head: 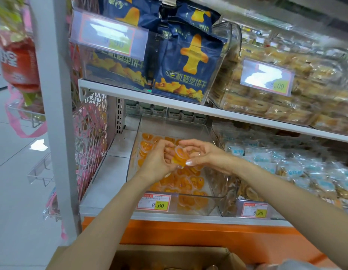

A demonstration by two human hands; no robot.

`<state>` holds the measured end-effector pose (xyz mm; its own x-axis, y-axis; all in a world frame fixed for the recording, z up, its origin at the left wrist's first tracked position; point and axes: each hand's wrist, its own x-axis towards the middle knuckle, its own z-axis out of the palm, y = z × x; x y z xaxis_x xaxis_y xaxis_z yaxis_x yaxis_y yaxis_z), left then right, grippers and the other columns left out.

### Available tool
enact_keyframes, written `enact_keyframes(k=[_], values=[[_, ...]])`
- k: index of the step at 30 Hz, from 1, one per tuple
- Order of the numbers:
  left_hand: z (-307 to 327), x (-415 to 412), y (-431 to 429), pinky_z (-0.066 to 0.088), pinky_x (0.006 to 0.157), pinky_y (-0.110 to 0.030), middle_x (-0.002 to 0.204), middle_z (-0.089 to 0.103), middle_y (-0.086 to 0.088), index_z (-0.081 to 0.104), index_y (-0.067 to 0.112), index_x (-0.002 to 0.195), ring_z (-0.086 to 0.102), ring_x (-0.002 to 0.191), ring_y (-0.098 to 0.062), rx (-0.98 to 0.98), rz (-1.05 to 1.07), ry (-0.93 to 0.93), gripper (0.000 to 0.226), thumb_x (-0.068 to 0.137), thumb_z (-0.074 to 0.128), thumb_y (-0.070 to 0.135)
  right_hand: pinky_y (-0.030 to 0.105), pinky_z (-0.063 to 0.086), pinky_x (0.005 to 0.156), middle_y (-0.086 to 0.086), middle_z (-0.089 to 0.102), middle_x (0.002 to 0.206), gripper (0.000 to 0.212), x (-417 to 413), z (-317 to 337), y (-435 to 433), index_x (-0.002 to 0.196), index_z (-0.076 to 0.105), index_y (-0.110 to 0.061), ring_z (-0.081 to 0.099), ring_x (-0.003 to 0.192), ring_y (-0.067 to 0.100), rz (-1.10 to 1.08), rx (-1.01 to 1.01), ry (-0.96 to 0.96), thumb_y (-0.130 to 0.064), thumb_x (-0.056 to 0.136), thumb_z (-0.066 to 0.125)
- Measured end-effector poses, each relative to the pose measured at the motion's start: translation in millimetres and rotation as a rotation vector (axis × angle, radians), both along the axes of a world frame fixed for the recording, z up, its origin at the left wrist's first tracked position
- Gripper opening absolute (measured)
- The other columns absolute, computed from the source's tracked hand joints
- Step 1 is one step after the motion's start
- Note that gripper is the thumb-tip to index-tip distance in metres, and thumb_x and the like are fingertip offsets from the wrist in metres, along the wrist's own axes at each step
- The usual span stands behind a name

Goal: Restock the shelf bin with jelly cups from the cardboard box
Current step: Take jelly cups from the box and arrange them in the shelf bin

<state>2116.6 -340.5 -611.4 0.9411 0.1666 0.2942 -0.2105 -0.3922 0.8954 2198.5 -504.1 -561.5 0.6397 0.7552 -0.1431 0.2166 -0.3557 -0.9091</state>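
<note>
Both the left hand and right hand loosely pinch a jelly cup over the shelf bin; that loose grip might fumble it.

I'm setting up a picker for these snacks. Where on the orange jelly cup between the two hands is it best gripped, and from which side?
Probably across the orange body of the jelly cup, just under its wider rim, from both sides, as the left hand and right hand do. It is tilted, film lid upward; the rim should stop slipping.
</note>
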Motion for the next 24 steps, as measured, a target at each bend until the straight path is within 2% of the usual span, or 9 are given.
enact_keyframes(k=[2,4,7,10,13,16,19,21,24], values=[[1.7,-0.8,-1.4,0.047,0.070,-0.008,0.098,0.059,0.004,0.053,0.015,0.106,0.054,0.083,-0.001,0.037,-0.031,-0.036,0.044,0.071,0.077,0.004,0.019,0.051,0.083,0.002,0.061,0.111,0.061,-1.9,3.6,0.1,0.130,0.049,-0.014,0.062,0.098,0.018,0.015,-0.046,-0.053,-0.001,0.076,0.073],[2.7,-1.1,-2.1,0.045,0.070,-0.006,0.096,0.059,0.006,0.054,0.017,0.101,0.055,0.083,0.001,0.045,-0.053,-0.058,0.039,0.072,0.076,0.001,0.015,0.050,0.077,-0.002,0.062,0.102,0.058,-4.4,6.9,1.6,0.130,0.050,-0.012,0.062,0.087,0.011,0.003,-0.086,-0.118,0.003,0.078,0.070],[2.3,-1.0,-2.5,0.045,0.069,-0.005,0.094,0.059,0.007,0.054,0.018,0.098,0.055,0.083,0.001,0.051,-0.053,-0.068,0.038,0.072,0.075,0.000,0.009,0.046,0.069,-0.007,0.059,0.088,0.054,-6.0,10.2,3.8,0.126,0.051,-0.015,0.057,0.070,-0.006,0.017,-0.169,-0.241,-0.003,0.077,0.074],[1.6,0.3,-2.1,0.046,0.070,-0.006,0.096,0.060,0.002,0.056,0.015,0.098,0.056,0.084,-0.003,0.047,-0.047,-0.091,0.037,0.071,0.075,-0.001,0.008,0.043,0.064,-0.008,0.054,0.085,0.049,-4.6,14.8,6.1,0.118,0.054,-0.021,0.052,0.063,-0.010,0.034,-0.230,-0.370,-0.011,0.076,0.077],[2.3,4.1,0.9,0.049,0.081,-0.016,0.108,0.061,-0.003,0.057,0.013,0.108,0.058,0.099,-0.014,0.073,-0.031,-0.090,0.043,0.072,0.077,0.006,0.010,0.043,0.067,-0.006,0.058,0.088,0.043,3.8,23.7,8.3,0.115,0.059,-0.022,0.053,0.075,-0.001,0.054,-0.256,-0.461,-0.017,0.076,0.078],[-1.9,7.3,7.5,0.044,0.096,-0.031,0.124,0.053,-0.007,0.050,0.011,0.123,0.050,0.116,-0.019,0.242,0.078,0.000,0.057,0.074,0.077,0.015,0.013,0.042,0.073,0.001,0.061,0.100,0.043,25.4,33.2,5.0,0.115,0.061,-0.021,0.054,0.087,0.008,-0.004,-0.324,-0.540,-0.023,0.076,0.078],[-11.0,5.9,12.3,0.035,0.102,-0.032,0.136,0.043,-0.007,0.043,0.014,0.131,0.039,0.127,-0.023,0.458,0.108,0.165,0.063,0.078,0.074,0.025,0.029,0.045,0.089,0.002,0.061,0.114,0.052,39.1,25.8,3.9,0.121,0.059,-0.021,0.057,0.102,0.016,0.036,-0.569,-0.673,-0.035,0.075,0.078],[-17.6,5.5,12.8,0.031,0.104,-0.034,0.140,0.039,-0.006,0.039,0.017,0.136,0.033,0.131,-0.024,0.536,0.058,0.271,0.069,0.078,0.073,0.030,0.030,0.044,0.089,-0.001,0.057,0.120,0.059,38.0,9.7,8.6,0.126,0.056,-0.024,0.053,0.109,0.018,0.084,-0.750,-0.811,-0.045,0.074,0.075],[-23.9,6.3,12.4,0.032,0.100,-0.034,0.137,0.043,-0.005,0.041,0.022,0.134,0.035,0.126,-0.024,0.628,0.003,0.347,0.066,0.078,0.072,0.034,0.030,0.035,0.095,0.001,0.051,0.126,0.065,36.3,-12.6,15.7,0.131,0.053,-0.026,0.044,0.119,0.021,0.081,-0.843,-0.911,-0.053,0.074,0.071]])
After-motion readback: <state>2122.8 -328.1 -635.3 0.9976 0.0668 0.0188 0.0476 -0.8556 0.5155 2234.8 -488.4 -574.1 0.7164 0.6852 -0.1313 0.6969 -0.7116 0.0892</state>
